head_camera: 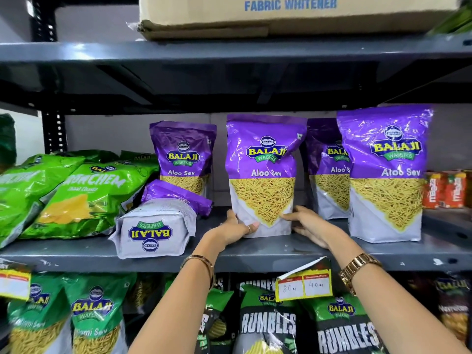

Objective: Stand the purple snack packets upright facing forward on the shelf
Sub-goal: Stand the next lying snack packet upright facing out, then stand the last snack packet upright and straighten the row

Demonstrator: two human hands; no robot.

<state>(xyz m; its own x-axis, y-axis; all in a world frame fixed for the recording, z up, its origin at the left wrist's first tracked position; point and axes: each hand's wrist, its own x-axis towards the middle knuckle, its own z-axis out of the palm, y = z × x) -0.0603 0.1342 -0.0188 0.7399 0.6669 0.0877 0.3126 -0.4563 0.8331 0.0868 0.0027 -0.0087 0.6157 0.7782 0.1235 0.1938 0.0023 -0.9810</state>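
Both hands grip one purple Aloo Sev packet [263,175] by its lower corners: the left hand [236,229] wraps the bottom left corner with the thumb across the front, and the right hand [307,226] presses fingers against the bottom right corner. The packet stands upright on the grey shelf [255,251], label facing forward, near the middle of the shelf's front edge.

Just to its right, close to the front edge, a second purple packet [385,175] stands upright and forward-facing. Between those two and further back, a third purple packet [327,169] stands upright, partly hidden by both. Toward the back on the left, a fourth purple packet [184,157] also stands upright. In front of it a fifth purple packet [155,226] lies flat, its white base pointing at the front edge with the logo upside down.

Green snack bags [63,192] lie slumped at the shelf's left end. A cardboard box [288,16] sits on the shelf above. A yellow price tag [304,284] hangs from the front edge.
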